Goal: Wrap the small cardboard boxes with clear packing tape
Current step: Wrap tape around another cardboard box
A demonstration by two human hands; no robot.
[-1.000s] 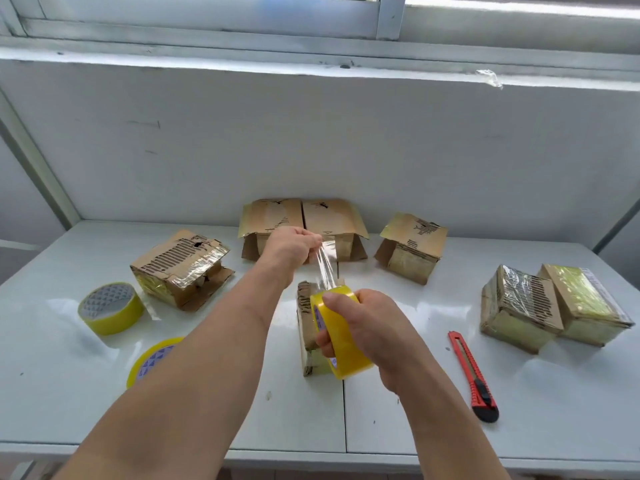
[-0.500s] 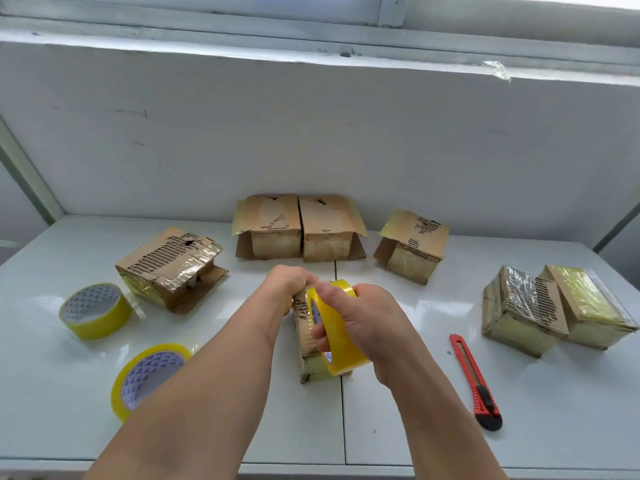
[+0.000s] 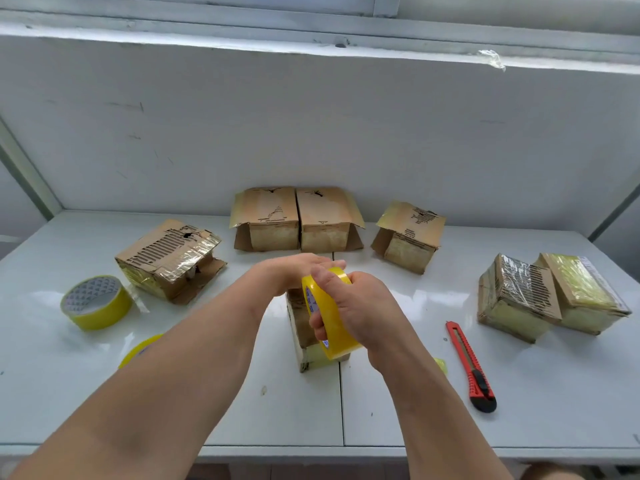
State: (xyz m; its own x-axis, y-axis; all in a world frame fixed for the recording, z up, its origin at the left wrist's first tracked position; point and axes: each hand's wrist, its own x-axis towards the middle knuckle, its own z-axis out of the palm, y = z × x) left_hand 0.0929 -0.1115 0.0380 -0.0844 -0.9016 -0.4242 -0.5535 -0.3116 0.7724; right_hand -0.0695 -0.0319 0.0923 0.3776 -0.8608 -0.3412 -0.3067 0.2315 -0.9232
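**Q:** Fingers first: what are they doing?

**A:** Fingers [image 3: 320, 284] of the right hand [image 3: 360, 306] are curled round the yellow tape roll [image 3: 329, 317], thumb over its top edge, lower fingertips tucked at its inner face. The roll stands on edge, clamped in that grip. The left hand [image 3: 294, 271] lies flatter, its fingers straight and together, reaching across just behind the roll's top. Whether they pinch a tape end I cannot tell; the roll hides their tips.

**Q:** And the box being wrapped?

**A:** The small cardboard box [image 3: 299, 323] stands directly under both sets of fingers, on the white table [image 3: 554, 393]. Its left face and lower front corner show; the rest is hidden by the roll and the right hand.

**Q:** What lies around the fingers?

**A:** Beyond them, against the wall, two boxes side by side [image 3: 298, 220] with flaps hanging, and a single box [image 3: 410, 237] beyond and to their right. Well to the right, a pair of taped boxes [image 3: 550, 296] touching each other. Nearer on that side, a red utility knife [image 3: 469, 365] lies flat. Left of the fingers, a torn box with shiny tape [image 3: 169, 259]; farther left, a spare tape roll [image 3: 95, 301] lying flat; a second yellow roll [image 3: 140, 348] peeks out from behind the left forearm.
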